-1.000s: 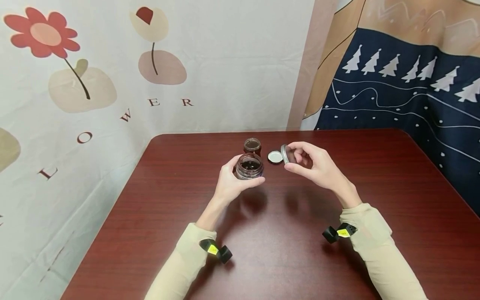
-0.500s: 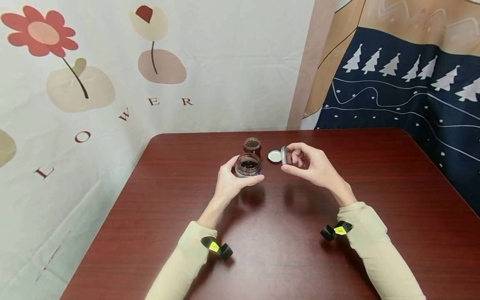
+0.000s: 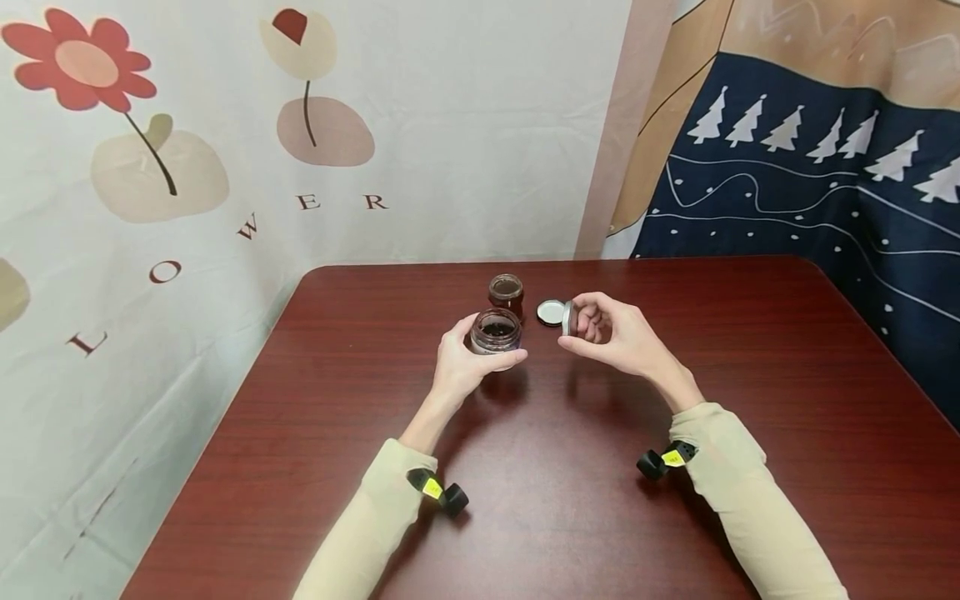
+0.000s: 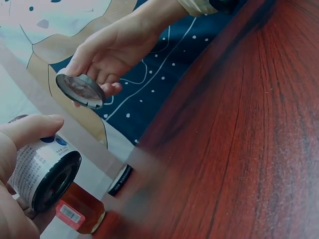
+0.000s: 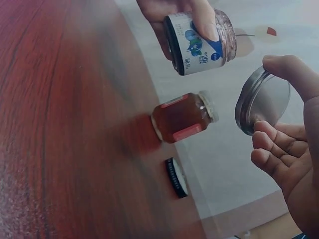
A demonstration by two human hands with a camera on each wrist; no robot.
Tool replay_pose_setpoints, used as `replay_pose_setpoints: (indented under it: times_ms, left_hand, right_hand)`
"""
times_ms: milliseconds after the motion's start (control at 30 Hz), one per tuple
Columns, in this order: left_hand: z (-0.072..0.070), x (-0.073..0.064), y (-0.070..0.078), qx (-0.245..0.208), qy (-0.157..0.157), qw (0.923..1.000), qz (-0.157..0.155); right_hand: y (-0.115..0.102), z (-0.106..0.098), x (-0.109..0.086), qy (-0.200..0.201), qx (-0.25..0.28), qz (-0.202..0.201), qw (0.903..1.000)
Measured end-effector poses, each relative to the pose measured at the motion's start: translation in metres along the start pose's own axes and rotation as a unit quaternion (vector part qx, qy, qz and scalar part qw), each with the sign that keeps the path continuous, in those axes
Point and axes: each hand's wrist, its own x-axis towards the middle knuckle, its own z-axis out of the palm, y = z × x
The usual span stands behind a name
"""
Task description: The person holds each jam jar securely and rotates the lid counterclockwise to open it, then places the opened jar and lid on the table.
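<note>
My left hand (image 3: 459, 363) grips an open jam jar (image 3: 496, 340) above the table, its mouth up and dark contents visible inside. The right wrist view shows blueberries on that jar's white label (image 5: 192, 47). To the right, my right hand (image 3: 628, 340) pinches a round metal lid (image 3: 567, 319) by its edge between thumb and fingers. This lid stands on its side, apart from the jar. Just behind the held jar is a second lidless jar (image 3: 506, 288), with amber-brown contents and a red label (image 5: 187, 132).
A black lid (image 3: 551, 312) lies on the table with its white inside up, right of the standing jar. The dark red wooden table (image 3: 555, 517) has its far edge close behind these things. Printed cloths (image 3: 480, 142) hang beyond it.
My right hand has shifted slightly left and down with the metal lid, which now appears more edge-on. The left hand and its jar have barely moved.
</note>
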Motion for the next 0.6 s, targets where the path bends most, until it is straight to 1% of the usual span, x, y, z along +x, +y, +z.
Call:
replay_pose_setpoints:
  times_ms: [200,367,600]
  left_hand:
    - [0.004,0.001,-0.004,-0.003,-0.004,1.0000,-0.003]
    - [0.008,0.002,-0.008,-0.002,0.003,1.0000,-0.004]
    - [0.013,0.004,-0.012,0.018,0.018,0.9996,-0.015]
  right_hand:
    - [0.007,0.005,-0.001,-0.020,0.004,0.024,0.9995]
    - [0.013,0.009,-0.001,-0.032,-0.003,0.037,0.9988]
    - [0.018,0.013,-0.001,-0.042,0.000,0.052,0.9978]
